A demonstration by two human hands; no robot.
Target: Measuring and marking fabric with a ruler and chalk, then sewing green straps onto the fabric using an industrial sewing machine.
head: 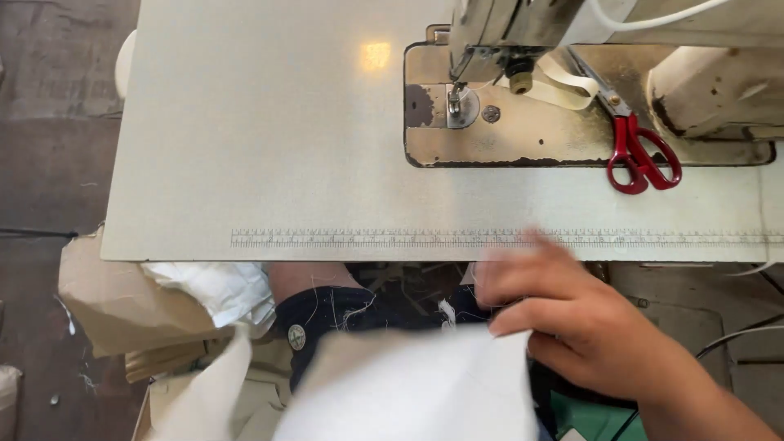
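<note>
We note the right hand (572, 314) low in the view, just below the near edge of the table (245, 147), fingers curled and closed on the upper right corner of a white cloth (408, 392). The hand is blurred, so we cannot tell exactly how many fingers pinch the fabric. The cloth lies off the table, below its near edge, in front of the body; its long axis appears to run left to right, though the bottom of the view cuts it off. A second strip of white cloth (216, 384) rises at lower left beside it. We do not see the left hand anywhere in view, so its state goes unrecorded; only a dark sleeve (327, 314) with loose threads shows between the cloth and the table edge. The sewing machine (523, 33) sits at the far right of the table, its needle (454, 96) up and to the left of the right hand, well apart from the cloth. Red scissors (641, 155) rest on the machine bed, straight beyond the right hand. A printed ruler strip (367, 238) runs along the near table edge, between cloth and machine. Brown cardboard (114, 298) lies at lower left.
</note>
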